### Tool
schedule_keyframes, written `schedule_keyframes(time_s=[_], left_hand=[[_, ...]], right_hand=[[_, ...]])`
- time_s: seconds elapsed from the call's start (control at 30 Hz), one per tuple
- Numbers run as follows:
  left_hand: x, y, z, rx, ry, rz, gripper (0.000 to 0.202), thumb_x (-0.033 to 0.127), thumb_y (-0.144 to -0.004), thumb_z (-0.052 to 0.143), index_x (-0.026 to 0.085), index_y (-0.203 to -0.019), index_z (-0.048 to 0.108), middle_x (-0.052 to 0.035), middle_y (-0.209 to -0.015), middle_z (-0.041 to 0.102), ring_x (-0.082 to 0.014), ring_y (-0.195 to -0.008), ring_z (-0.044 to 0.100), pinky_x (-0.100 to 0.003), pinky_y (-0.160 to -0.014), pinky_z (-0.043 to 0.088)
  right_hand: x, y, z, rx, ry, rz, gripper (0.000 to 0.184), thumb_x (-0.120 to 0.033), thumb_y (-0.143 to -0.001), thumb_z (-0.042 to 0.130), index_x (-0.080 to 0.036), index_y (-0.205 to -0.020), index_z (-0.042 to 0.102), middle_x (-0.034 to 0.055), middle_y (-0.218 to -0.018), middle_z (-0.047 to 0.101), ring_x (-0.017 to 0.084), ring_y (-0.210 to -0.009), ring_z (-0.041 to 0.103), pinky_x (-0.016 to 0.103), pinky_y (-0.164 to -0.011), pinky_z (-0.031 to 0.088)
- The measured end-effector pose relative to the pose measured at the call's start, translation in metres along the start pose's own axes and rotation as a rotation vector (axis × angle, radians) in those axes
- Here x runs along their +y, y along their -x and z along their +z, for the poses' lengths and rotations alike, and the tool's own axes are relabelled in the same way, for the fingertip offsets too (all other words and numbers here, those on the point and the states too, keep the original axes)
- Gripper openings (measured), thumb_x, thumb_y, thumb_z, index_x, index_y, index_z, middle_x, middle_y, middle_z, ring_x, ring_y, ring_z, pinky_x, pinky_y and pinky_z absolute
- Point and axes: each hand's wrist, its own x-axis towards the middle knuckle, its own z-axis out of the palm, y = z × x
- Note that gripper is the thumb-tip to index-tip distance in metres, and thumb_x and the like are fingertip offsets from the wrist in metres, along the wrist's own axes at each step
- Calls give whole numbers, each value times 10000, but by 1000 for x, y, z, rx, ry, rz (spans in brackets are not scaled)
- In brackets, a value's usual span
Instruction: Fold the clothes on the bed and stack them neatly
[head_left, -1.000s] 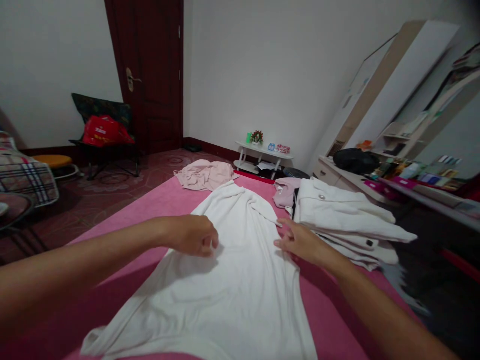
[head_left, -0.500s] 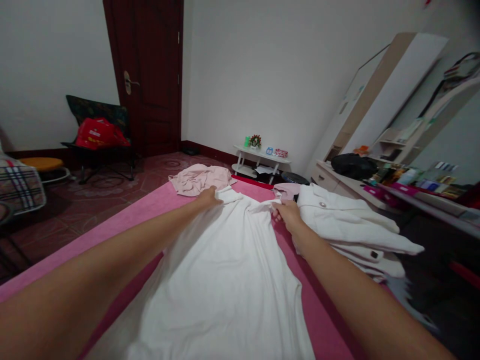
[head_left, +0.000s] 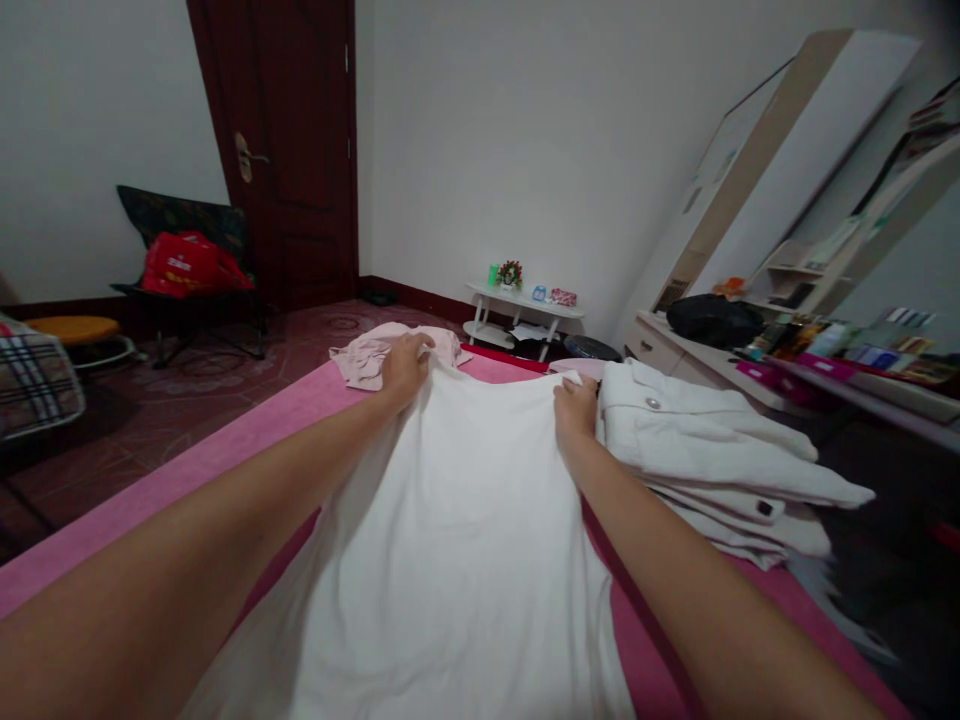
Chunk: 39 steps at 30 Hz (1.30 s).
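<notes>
A white sleeveless garment (head_left: pixel 472 520), perhaps a tank top or dress, stretches from the far end of a pink-covered surface (head_left: pixel 225 455) toward me. My left hand (head_left: pixel 407 367) pinches its far left corner, and my right hand (head_left: pixel 576 408) grips the far right corner. Between them the top edge hangs in a shallow curve. Just beyond my left hand lies a crumpled pale pink cloth (head_left: pixel 364 362). To the right of my right hand sits a stack of folded white clothes (head_left: pixel 705 430), the top one with a metal button.
A low white side table (head_left: pixel 525 300) with small items stands by the wall. On the right is a dresser (head_left: pixel 660 345) holding a black bag (head_left: pixel 712 322) and cosmetics. At left, a folding chair (head_left: pixel 180 215) carries a red bag (head_left: pixel 191 265), near a yellow-topped stool (head_left: pixel 75 330).
Both hands have lifted slightly and moved apart, the left one leftward. The garment's bunched top edge is now pulled out smoother and wider between them. The view has shifted a little.
</notes>
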Motion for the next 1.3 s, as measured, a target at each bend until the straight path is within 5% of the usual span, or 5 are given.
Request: schedule_keyframes(time_s=[0.27,0.47,0.73,1.0,1.3], left_hand=[[-27,19,14,-236,-229,64,333,198,-871,413,260,-1042,692,-73,-1076,561,-215,-847,574,-334,-728,437],[-34,20,23,-333,-301,221,358,178,-880,397,229,-1055,706,-138,-1232,527,-314,-1137,479,-422,-836,430],[-16,23,12,-473,-512,461,372,81,-820,454,168,-1112,668,-116,-1434,438,-332,-1385,253,-587,-1107,83],[-5,84,-33,-732,-224,627,570,494,-961,299,220,-1461,316,-128,-1520,296,-277,-1392,283,-447,-1100,281],[-62,120,-139,-934,22,499,453,329,-989,269,274,-1413,420,-25,-1500,360,-189,-1346,381,-323,-1128,274]], right_hand=[[25,29,13,-126,554,-159,656,-292,-843,507,-65,-1421,295,247,-1236,566,348,-1187,506,478,-1028,322],[34,30,14,-192,781,-333,559,-294,-899,442,-228,-1445,340,127,-1564,163,357,-1419,133,577,-1083,156],[32,29,3,-506,994,-266,538,-407,-964,243,-214,-1458,334,105,-1563,174,300,-1428,157,563,-1110,132],[23,72,-35,-649,894,-393,558,-415,-972,242,-185,-1480,277,135,-1542,228,315,-1411,219,577,-1080,239],[31,133,-129,-753,529,-756,434,-214,-948,335,-237,-1347,504,72,-1423,467,211,-1328,410,462,-1099,322]])
